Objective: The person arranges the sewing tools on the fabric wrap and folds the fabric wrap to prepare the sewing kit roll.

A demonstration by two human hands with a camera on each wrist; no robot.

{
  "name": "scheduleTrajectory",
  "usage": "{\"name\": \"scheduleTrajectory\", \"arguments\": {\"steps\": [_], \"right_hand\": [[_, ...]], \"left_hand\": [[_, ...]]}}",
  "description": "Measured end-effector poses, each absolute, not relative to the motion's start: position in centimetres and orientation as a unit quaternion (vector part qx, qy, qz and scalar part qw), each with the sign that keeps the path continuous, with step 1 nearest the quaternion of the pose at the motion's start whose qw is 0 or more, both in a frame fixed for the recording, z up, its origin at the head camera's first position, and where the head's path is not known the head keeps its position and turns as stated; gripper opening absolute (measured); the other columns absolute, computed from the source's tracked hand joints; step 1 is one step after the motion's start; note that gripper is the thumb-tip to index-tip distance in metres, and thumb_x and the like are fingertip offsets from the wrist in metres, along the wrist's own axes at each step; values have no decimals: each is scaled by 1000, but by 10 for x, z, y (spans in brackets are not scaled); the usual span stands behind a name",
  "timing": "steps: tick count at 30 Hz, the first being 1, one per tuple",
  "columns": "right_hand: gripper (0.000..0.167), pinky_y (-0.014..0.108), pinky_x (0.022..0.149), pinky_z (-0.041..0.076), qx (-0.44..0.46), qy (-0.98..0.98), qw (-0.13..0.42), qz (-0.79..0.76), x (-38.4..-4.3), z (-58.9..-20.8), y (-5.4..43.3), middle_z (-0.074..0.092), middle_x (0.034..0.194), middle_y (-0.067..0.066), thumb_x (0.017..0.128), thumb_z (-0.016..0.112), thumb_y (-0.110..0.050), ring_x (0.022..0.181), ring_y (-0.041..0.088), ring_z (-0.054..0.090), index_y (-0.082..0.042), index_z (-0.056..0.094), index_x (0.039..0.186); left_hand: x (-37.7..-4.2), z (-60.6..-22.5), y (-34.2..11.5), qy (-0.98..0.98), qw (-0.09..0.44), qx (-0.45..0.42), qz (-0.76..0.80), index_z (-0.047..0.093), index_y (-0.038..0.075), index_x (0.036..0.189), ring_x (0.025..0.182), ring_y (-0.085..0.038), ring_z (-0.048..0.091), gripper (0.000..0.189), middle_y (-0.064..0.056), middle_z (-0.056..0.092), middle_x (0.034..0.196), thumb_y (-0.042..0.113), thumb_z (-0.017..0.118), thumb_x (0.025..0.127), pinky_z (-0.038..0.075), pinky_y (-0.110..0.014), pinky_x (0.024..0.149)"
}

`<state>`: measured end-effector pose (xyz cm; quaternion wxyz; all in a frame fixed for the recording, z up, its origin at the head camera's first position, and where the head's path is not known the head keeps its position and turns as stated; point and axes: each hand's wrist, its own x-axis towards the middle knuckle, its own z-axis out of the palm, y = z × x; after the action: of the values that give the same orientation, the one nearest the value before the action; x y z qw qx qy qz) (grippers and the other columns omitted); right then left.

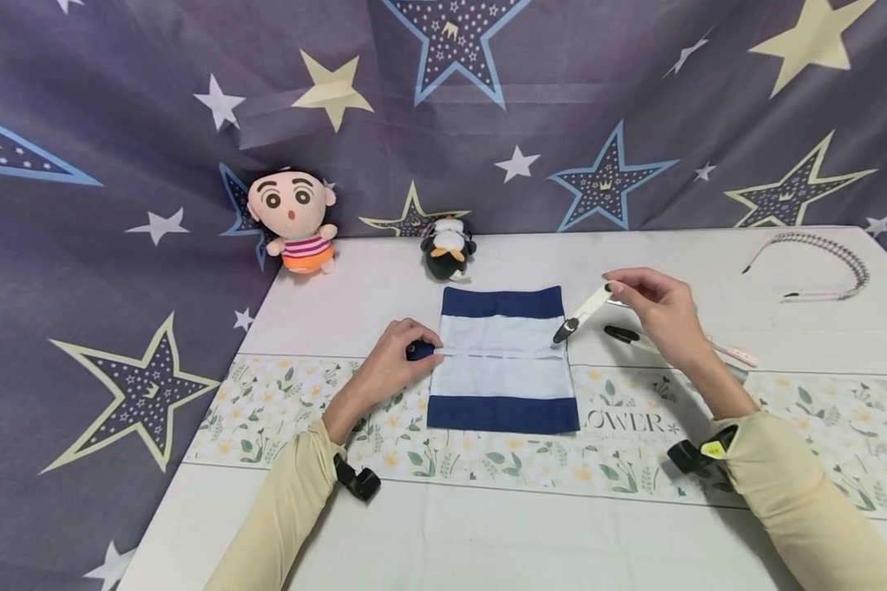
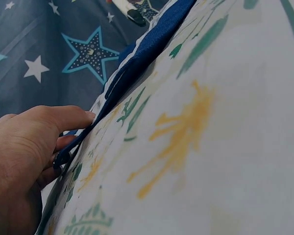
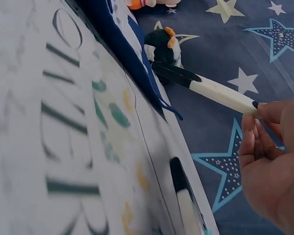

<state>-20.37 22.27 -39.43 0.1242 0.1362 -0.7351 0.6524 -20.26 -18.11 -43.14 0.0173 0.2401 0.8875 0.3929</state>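
A square piece of light blue cloth [image 1: 503, 379] with navy bands along its far and near edges lies flat, a narrow slit crossing its middle. My left hand [image 1: 397, 353] pinches a navy bit at its left edge, thumb and fingertips together; in the left wrist view the hand [image 2: 27, 147] grips the navy fabric [image 2: 137, 61]. With thumb and fingertips, my right hand [image 1: 661, 316] holds a white marker [image 1: 590, 309] by its end. The marker's black end points down over the cloth's right edge, near the slit; whether it touches cannot be told.
Beneath the right hand lies another black-ended white pen [image 1: 622, 334], beside a pink patterned stick [image 1: 735, 353] partly behind the wrist. Farther back are a doll [image 1: 296, 217], a penguin plush [image 1: 448, 248] and a headband [image 1: 853, 258]. A star-patterned curtain [image 1: 488, 131] hangs behind the table.
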Motion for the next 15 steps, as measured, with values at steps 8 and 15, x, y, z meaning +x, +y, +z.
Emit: {"name": "scheduleTrajectory", "arguments": {"steps": [8, 15], "right_hand": [[27, 21, 78, 53, 133, -750, 116, 637, -213, -394, 202, 72, 100, -3, 103, 66, -10, 88, 14, 66, 10, 69, 120], [27, 23, 81, 52, 125, -766, 104, 622, -221, -396, 184, 72, 100, -2, 103, 66, -13, 89, 20, 67, 7, 71, 120]], "left_hand": [[-203, -431, -181, 888, 19, 239, 392, 74, 14, 112, 108, -27, 50, 17, -4, 61, 117, 23, 75, 97, 47, -45, 85], [-204, -433, -181, 888, 16, 241, 391, 74, 14, 112, 107, -27, 50, 17, -5, 61, 117, 22, 75, 97, 47, -44, 84]]}}
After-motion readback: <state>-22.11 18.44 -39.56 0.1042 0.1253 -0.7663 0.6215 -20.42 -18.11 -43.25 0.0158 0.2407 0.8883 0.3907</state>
